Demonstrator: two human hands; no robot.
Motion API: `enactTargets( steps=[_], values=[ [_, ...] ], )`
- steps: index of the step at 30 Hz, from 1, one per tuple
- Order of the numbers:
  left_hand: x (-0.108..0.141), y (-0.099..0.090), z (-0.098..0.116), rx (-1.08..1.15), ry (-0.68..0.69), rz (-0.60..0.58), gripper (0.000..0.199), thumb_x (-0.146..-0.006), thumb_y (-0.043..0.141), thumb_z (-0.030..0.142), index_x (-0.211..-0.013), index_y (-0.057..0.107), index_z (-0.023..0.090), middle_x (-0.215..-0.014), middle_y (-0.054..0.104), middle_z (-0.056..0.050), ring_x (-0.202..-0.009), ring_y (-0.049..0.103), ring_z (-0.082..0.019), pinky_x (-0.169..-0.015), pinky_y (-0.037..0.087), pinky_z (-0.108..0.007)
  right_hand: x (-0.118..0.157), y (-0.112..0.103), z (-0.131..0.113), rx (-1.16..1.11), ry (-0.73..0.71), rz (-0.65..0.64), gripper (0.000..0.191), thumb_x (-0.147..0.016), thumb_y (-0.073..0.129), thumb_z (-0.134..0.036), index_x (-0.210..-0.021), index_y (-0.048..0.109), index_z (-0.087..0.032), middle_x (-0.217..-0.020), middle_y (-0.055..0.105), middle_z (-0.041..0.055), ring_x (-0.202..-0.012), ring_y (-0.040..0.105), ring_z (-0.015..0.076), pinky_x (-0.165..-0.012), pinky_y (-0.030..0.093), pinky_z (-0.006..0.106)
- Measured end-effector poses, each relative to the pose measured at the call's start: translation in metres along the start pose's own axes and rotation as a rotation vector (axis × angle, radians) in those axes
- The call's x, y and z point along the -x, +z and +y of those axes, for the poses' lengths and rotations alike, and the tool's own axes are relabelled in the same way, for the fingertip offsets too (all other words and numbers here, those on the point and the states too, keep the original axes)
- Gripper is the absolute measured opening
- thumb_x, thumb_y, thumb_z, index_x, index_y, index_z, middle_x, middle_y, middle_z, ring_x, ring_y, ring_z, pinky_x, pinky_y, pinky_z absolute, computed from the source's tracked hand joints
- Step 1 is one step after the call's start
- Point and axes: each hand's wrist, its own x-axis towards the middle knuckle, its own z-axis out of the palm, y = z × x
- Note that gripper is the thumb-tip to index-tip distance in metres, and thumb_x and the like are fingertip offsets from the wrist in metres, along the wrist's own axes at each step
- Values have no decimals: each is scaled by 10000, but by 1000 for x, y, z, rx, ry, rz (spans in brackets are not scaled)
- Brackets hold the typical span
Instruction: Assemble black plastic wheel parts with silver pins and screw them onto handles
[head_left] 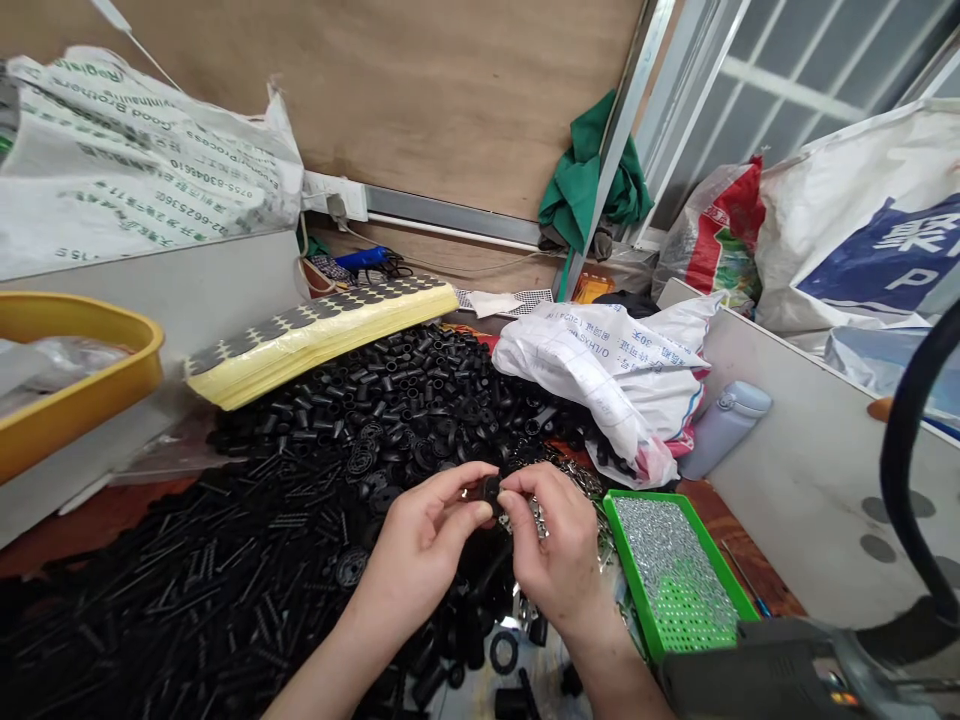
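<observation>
Near the middle of the view, my left hand (433, 525) is closed, pinching a small round black plastic part (490, 492) between thumb and fingers. From the other side my right hand (553, 535) closes its thumb and forefinger at the edge of the same part. Fingers cover much of it, so its exact kind does not show. Below and behind both hands spreads a heap of black plastic pieces: short tubes (397, 385), ridged discs (362, 460) and long screw-like rods (202, 565). A black ring (504, 652) lies beneath the hands.
To the right is a green tray (652, 610) of small silvery pieces, beside a dark power tool (780, 670) with a cable. A white bag (607, 360) and a grey bottle (727, 425) stand behind. At left are a yellow basin (146, 370) and a sticker-sheet stack (322, 340).
</observation>
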Motion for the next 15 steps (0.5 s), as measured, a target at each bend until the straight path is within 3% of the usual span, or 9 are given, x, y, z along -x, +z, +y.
enactTargets(
  steps=[6,11,15],
  values=[
    [10,-1,4,187,-127,-35,310,-732,678,242,-1033,689,168,-849,737,-47,-684,662,-173,-730,526,-301,0,2,-1,-42,78,1,125,-891,454,-125,-835,543,-192,-745,602,25,-687,574,159,-615,450,284],
    [38,-4,-4,309,-248,-7,343,-694,742,274,-1016,680,173,-880,734,-62,-730,683,-201,-704,550,-315,14,-8,-13,11,-105,-137,151,-912,430,-100,-853,540,-183,-780,615,54,-717,570,176,-646,465,302],
    [61,-3,-19,325,-324,-3,374,-666,767,293,-1014,692,177,-957,739,-74,-756,697,-212,-753,551,-334,37,-15,-20,53,-123,-215,163,-920,425,-92,-902,560,-181,-807,643,66,-736,585,185,-657,487,314]
  ],
)
